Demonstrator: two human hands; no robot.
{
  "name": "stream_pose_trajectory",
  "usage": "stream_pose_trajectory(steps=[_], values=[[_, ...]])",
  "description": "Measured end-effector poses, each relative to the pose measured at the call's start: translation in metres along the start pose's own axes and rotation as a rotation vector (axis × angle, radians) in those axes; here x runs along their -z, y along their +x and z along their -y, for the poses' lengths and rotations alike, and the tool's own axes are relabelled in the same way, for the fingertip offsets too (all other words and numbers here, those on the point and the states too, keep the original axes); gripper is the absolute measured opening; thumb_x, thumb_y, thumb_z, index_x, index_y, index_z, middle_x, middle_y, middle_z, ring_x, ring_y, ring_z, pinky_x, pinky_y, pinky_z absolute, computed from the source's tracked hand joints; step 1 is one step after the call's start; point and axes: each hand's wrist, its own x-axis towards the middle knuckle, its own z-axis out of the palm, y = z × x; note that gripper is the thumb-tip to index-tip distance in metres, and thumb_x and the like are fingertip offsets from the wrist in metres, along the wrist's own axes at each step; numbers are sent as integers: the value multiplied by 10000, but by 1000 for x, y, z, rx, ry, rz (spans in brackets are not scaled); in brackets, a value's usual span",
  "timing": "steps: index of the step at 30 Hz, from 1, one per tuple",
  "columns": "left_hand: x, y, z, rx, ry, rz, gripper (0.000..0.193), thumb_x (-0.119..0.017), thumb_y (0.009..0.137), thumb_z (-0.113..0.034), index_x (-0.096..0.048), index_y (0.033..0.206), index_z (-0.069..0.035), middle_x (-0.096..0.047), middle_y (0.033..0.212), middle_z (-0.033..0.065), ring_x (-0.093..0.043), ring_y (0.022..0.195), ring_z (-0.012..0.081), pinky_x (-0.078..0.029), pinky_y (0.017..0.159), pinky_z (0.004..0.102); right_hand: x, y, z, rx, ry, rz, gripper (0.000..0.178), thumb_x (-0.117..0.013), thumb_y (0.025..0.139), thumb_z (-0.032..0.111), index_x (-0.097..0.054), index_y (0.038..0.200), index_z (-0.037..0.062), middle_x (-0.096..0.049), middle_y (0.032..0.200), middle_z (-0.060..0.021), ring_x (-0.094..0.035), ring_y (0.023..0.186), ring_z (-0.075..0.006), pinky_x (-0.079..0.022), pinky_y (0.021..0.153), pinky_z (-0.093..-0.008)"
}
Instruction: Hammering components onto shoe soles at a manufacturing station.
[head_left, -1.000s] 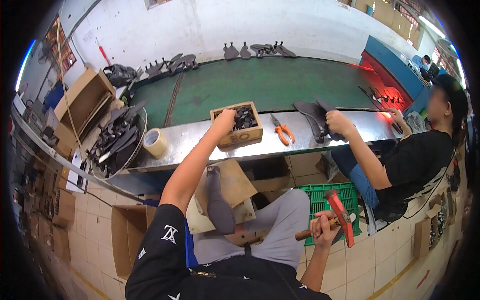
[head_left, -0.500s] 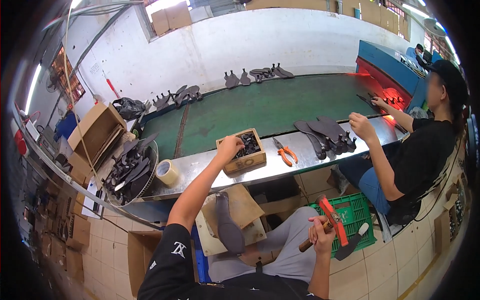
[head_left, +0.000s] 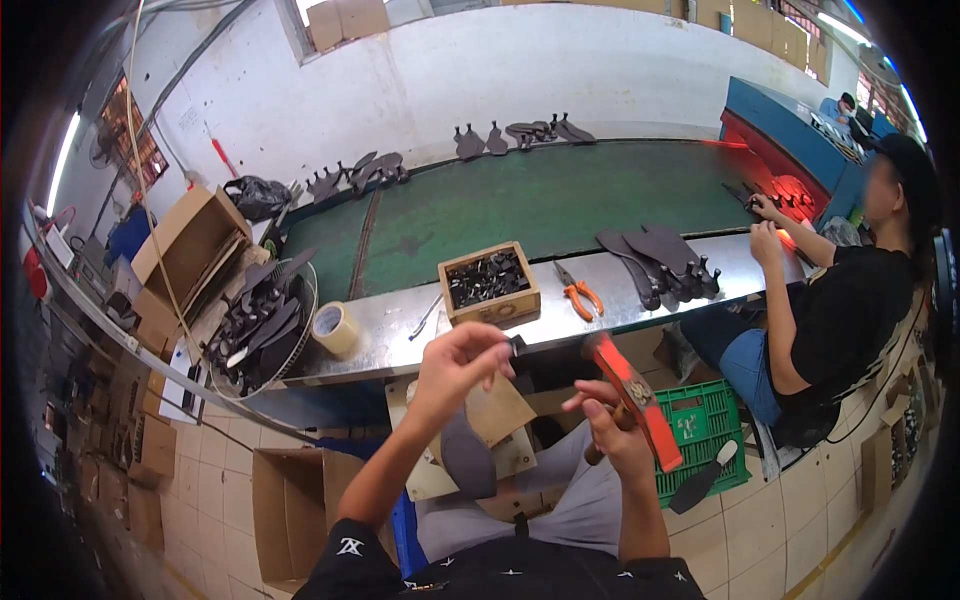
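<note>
My left hand (head_left: 462, 372) is raised over my lap, thumb and fingertips pinching a small black piece (head_left: 516, 345). In my right hand (head_left: 622, 440) is a hammer (head_left: 640, 405) with a red head; its wooden handle rests in the palm while the index finger sticks out. Below the left hand, a dark shoe insole (head_left: 468, 460) lies on a worn board (head_left: 515, 462) at my lap, its upper part hidden by that hand. A wooden box (head_left: 492, 312) of small black pieces stands on the metal bench edge just beyond.
Orange-handled pliers (head_left: 580, 297), a tape roll (head_left: 334, 328) and a pen (head_left: 425, 317) lie on the metal edge (head_left: 385, 345) along a green conveyor belt (head_left: 480, 215). A wire basket (head_left: 262, 330) of dark insoles is left. A co-worker (head_left: 840, 290) sits right, behind a green crate (head_left: 700, 430).
My left hand has come back from the wooden box with a small black piece. The hammer has shifted slightly left and down. The co-worker's near hand has moved toward the conveyor's red-lit end.
</note>
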Motion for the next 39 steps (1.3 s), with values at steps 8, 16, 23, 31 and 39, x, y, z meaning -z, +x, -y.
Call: stream_pose_trajectory(steps=[8, 16, 23, 31, 39], values=[[-17, -74, -35, -179, -13, 56, 194, -652, 898, 29, -667, 1091, 30, -604, 1086, 92, -623, 922, 117, -547, 694, 235, -55, 7, 35, -4, 81, 154, 268, -696, 920, 153, -654, 1130, -8, -671, 870, -81, -495, 537, -40, -381, 467, -181], [-10, -85, -8, -242, 35, -102, 204, -698, 891, -26, -690, 1095, -11, -587, 1077, 78, -579, 866, 103, -507, 688, 232, -74, 5, 8, 240, 86, 183, 170, -682, 916, 74, -664, 1069, 4, -691, 1008, -104, -526, 595, -45, -383, 434, -197], [51, -72, 38, -177, 539, -327, 439, -768, 833, -235, -635, 1208, -51, -593, 1109, 85, -576, 898, 203, -488, 791, 315, -79, 21, -30, -48, 83, 230, 166, -669, 924, 73, -666, 1082, 25, -699, 1052, -103, -480, 529, -24, -366, 434, -179], [119, -40, 131, -70, 700, -106, 298, -741, 840, -282, -697, 1083, -114, -705, 1077, 69, -614, 1024, 231, -357, 911, 379, -97, 67, -73, -25, -80, 257, 209, -675, 920, 86, -690, 1109, -2, -726, 1025, -88, -669, 898, -130, -522, 771, -262], [87, -63, 137, -166, 769, -320, 229, -754, 782, -234, -710, 957, -94, -708, 1022, 38, -623, 1031, 216, -309, 988, 410, -108, 87, -89, 79, -313, 441, 217, -684, 869, 61, -675, 1069, -23, -703, 869, -128, -683, 815, -175, -531, 718, -314]])
